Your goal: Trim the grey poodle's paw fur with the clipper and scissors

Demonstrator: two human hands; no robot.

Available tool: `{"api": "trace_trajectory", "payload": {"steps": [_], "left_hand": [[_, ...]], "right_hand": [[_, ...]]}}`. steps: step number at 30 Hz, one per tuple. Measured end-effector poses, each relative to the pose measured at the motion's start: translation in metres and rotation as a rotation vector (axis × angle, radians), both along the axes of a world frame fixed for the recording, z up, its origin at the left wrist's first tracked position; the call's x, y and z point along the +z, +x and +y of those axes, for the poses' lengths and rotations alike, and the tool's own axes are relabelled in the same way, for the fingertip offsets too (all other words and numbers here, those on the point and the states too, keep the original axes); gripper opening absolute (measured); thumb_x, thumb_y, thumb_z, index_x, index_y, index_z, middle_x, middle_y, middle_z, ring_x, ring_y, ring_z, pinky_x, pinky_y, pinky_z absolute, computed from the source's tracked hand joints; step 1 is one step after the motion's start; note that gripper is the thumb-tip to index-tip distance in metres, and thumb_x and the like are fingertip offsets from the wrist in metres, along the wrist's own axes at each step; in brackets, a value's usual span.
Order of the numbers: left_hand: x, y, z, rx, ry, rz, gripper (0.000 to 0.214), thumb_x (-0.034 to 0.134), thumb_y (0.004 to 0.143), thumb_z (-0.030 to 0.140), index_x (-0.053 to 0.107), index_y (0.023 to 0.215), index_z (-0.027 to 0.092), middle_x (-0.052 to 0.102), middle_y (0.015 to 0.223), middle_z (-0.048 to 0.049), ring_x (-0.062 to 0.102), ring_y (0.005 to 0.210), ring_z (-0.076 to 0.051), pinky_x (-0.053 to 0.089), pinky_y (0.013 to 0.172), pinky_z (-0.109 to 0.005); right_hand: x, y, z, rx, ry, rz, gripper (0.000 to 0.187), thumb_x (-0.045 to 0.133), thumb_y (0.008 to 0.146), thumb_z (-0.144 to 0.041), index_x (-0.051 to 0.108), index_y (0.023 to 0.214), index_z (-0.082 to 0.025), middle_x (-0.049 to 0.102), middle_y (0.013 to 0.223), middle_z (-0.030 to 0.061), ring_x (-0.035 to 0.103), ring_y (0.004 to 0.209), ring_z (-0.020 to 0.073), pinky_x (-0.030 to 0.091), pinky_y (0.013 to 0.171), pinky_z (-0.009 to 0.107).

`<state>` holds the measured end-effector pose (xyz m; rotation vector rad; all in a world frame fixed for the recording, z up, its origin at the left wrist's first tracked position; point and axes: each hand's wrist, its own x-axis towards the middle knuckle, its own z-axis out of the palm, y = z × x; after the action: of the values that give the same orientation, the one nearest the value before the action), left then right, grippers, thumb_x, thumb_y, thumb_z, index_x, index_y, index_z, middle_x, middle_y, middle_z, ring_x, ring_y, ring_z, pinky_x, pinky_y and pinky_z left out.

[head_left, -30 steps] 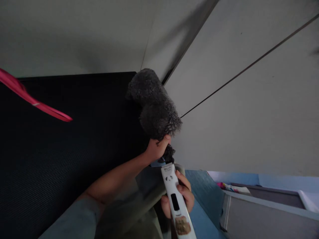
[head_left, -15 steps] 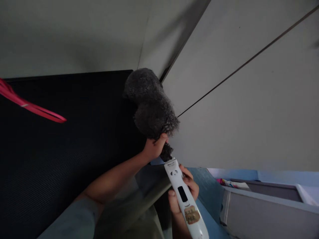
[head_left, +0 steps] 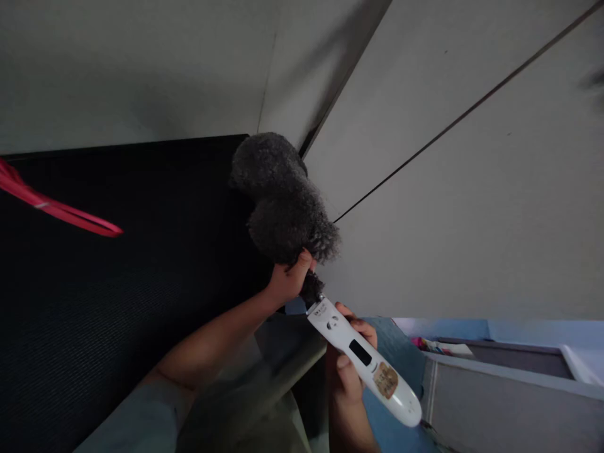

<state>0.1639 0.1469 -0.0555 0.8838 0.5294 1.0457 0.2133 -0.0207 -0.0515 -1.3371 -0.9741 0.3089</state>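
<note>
A dark grey, curly-coated dog (head_left: 278, 195) stands at the far right corner of a black ribbed table mat (head_left: 141, 264). My left hand (head_left: 290, 277) is closed round one of its legs, and the furry paw (head_left: 312, 288) sticks out past my fingers toward me. In my right hand (head_left: 352, 371) is a white pet hair clipper (head_left: 363, 358) with a dark display and a brown sticker. Its blade end touches or almost touches the fur of the paw. The dog's head cannot be made out clearly.
A pink-red strap (head_left: 61, 214) hangs at the left over the mat. Pale wall panels (head_left: 448, 189) rise behind and to the right of the dog. At the lower right is a grey bin-like container (head_left: 514, 402) with small colourful items by it.
The clipper has turned in my right hand, its rear end swinging to the right and up while the blade stays by the paw. My left hand keeps its hold on the leg.
</note>
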Motion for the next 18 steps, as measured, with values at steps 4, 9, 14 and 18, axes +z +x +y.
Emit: {"api": "trace_trajectory", "payload": {"steps": [4,9,14,18], "left_hand": [[0.002,-0.002,0.001,0.032,0.179,0.0,0.049,0.046,0.082,0.06,0.048,0.057,0.018,0.048,0.058,0.0009,0.045,0.058,-0.012,0.037,0.06,-0.026],[0.002,-0.003,0.002,0.048,0.222,0.046,0.051,0.042,0.083,0.062,0.047,0.057,0.019,0.048,0.059,0.0002,0.047,0.06,-0.013,0.038,0.063,-0.027],[0.001,-0.003,0.001,0.022,0.215,0.014,0.049,0.043,0.084,0.059,0.046,0.057,0.018,0.046,0.057,0.0009,0.045,0.058,-0.012,0.037,0.059,-0.027],[0.001,-0.002,0.0,0.013,0.192,0.016,0.05,0.043,0.083,0.061,0.047,0.056,0.018,0.047,0.057,0.0008,0.045,0.057,-0.012,0.038,0.06,-0.027]], "right_hand": [[0.006,0.002,0.005,0.089,0.048,0.281,0.051,0.072,0.063,-0.053,0.053,0.102,-0.027,0.059,0.114,0.0073,0.059,0.1,0.0279,0.048,0.083,0.047],[0.017,0.003,0.008,0.046,0.103,0.363,0.043,0.07,0.066,-0.044,0.055,0.102,-0.027,0.059,0.112,0.0056,0.059,0.082,0.0194,0.048,0.06,0.029],[0.018,0.002,0.011,0.134,0.06,0.411,0.046,0.073,0.063,-0.043,0.054,0.102,-0.028,0.06,0.114,0.0052,0.061,0.088,0.0222,0.049,0.073,0.038],[0.017,0.008,0.012,0.116,0.109,0.465,0.044,0.07,0.064,-0.043,0.053,0.102,-0.028,0.062,0.111,0.0047,0.061,0.082,0.0204,0.048,0.06,0.03]]}}
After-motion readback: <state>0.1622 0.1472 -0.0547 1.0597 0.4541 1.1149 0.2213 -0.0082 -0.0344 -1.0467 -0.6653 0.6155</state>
